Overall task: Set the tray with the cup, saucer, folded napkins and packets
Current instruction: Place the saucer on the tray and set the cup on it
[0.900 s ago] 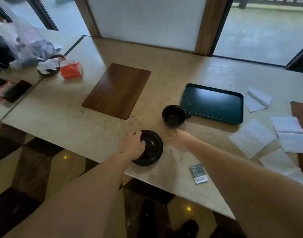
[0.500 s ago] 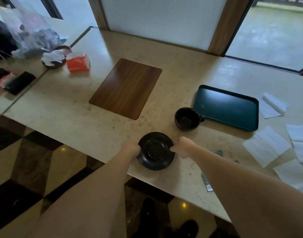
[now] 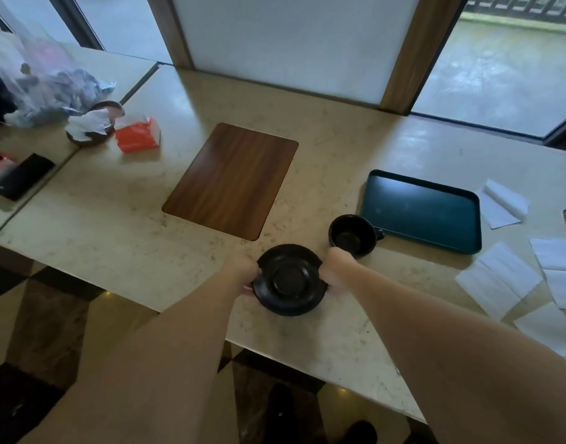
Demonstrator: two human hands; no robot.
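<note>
At 9 o'clock a clear bag (image 3: 41, 88) of crumpled stuff sits on the side table, with a dark phone (image 3: 23, 176) below it. Just right of the bag are a round holder (image 3: 94, 125) stuffed with white tissue and a red pack (image 3: 139, 134). At 11 o'clock from the saucer a wooden mat (image 3: 230, 181) lies flat on the counter (image 3: 115, 238).

Near the counter's front edge the left hand (image 3: 243, 272) grips the black saucer (image 3: 289, 280) at its 9 o'clock rim, fingers curled under and thumb on top. The right hand (image 3: 337, 272) pinches the rim at 3 o'clock in the same way. Whether the saucer is lifted or resting on the counter cannot be told.

At 1 o'clock from the saucer the black cup (image 3: 352, 233) stands upright, close to the right hand, its handle towards the tray (image 3: 421, 211). The dark tray lies at 2 o'clock, just beside the cup, with nothing on it.

Right of the tray a folded napkin (image 3: 504, 201) lies at its 3 o'clock edge. More unfolded napkins (image 3: 499, 278) are spread at 4 o'clock along the counter's right end. No packets can be made out.
</note>
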